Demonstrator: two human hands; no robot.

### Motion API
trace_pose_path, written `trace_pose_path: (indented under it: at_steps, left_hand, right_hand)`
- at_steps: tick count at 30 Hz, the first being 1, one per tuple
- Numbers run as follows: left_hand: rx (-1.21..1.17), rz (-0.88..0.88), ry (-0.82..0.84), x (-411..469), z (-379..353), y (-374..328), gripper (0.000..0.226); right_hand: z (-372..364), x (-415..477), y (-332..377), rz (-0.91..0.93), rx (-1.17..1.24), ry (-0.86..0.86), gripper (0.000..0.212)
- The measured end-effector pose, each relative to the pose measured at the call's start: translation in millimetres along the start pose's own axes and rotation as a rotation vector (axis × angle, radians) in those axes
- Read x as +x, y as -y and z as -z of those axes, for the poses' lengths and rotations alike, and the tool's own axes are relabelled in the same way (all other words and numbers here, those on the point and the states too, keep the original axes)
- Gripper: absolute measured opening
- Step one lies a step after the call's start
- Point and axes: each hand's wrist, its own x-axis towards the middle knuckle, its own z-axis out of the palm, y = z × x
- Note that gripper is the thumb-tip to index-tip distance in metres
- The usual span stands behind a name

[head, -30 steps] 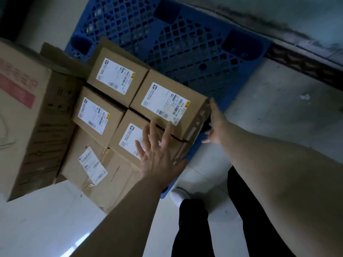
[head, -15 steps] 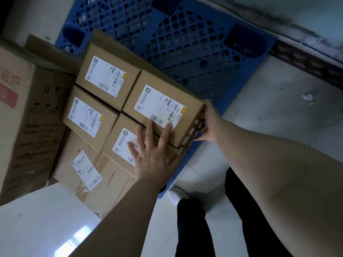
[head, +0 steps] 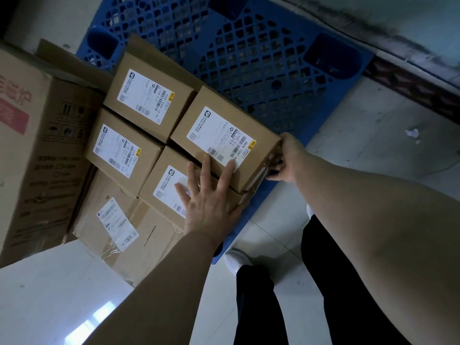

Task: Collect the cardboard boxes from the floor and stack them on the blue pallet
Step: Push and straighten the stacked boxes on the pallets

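Observation:
Four small cardboard boxes with white labels lie two by two on a larger flat box, which rests on the blue pallet. My left hand presses flat, fingers spread, across the near box and the edge of the right box. My right hand grips the right end of that right box, fingers curled round its lower edge. The other two small boxes sit untouched to the left.
A tall brown carton with red print stands against the stack on the left. Pale tiled floor lies to the right and in front. A dark wall base runs behind the pallet. My white shoe is at the pallet's corner.
My right hand, open and apart from the box a second ago, has closed onto its right end. My left hand slid forward onto the box tops. The view moved closer.

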Motion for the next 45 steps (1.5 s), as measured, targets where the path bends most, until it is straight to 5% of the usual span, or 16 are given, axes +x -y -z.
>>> trace_pose_path:
  at_steps: [16,21,24,28,31,36,45]
  left_hand:
    - [-0.093,0.112,-0.058,-7.5,2.6,-11.4,0.089]
    - [-0.098,0.135,-0.060,-3.8,9.9,-15.4,0.090]
    - [-0.115,0.150,-0.080,-0.4,15.6,-15.6,0.094]
    - [-0.137,0.147,-0.086,-2.5,28.0,-12.1,0.093]
    - [-0.142,0.059,-0.112,-8.7,43.1,-9.8,0.069]
    - [-0.252,0.015,-0.090,-21.5,71.6,0.0,0.028]
    - [-0.392,-0.193,-0.004,-113.6,111.4,68.3,0.026]
  right_hand:
    - [-26.3,6.9,12.8,0.136,-0.094,-0.058,0.070]
    - [-12.5,90.3,5.2,0.112,-0.134,-0.047,0.114]
    - [-5.1,79.3,9.9,0.088,-0.112,-0.033,0.123]
    - [2.3,-43.1,23.4,0.087,-0.099,-0.067,0.084]
    - [11.0,-94.8,17.2,0.196,-0.150,-0.101,0.048]
    - [8.3,-141.5,-17.0,0.213,-0.269,-0.123,0.036]
    - [-34.8,-243.1,-119.9,0.486,-0.403,-0.208,0.020]
